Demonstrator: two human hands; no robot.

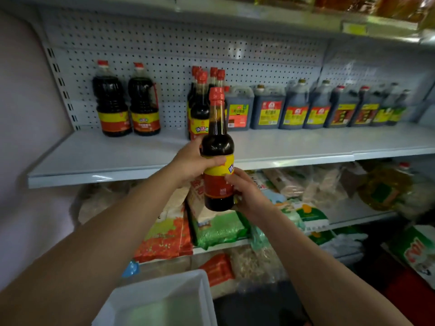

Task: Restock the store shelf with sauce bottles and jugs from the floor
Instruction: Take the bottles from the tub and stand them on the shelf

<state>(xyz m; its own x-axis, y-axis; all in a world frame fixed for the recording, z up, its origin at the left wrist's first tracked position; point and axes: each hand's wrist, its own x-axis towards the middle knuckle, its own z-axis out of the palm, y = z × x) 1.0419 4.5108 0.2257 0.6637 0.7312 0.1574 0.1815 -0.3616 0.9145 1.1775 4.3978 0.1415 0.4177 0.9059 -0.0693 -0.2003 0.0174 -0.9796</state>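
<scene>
I hold a dark sauce bottle with a red cap and a yellow-red label upright in front of the white shelf. My left hand grips its shoulder from the left. My right hand grips the lower label from the right. Just behind it on the shelf stands a cluster of matching red-capped bottles. Two larger round sauce jugs stand at the shelf's left. A row of several square dark jugs runs along the back to the right.
A white plastic bin sits low in front of me. The lower shelves carry bags of rice and noodles. A shelf above holds oil bottles. A pegboard wall backs the shelf.
</scene>
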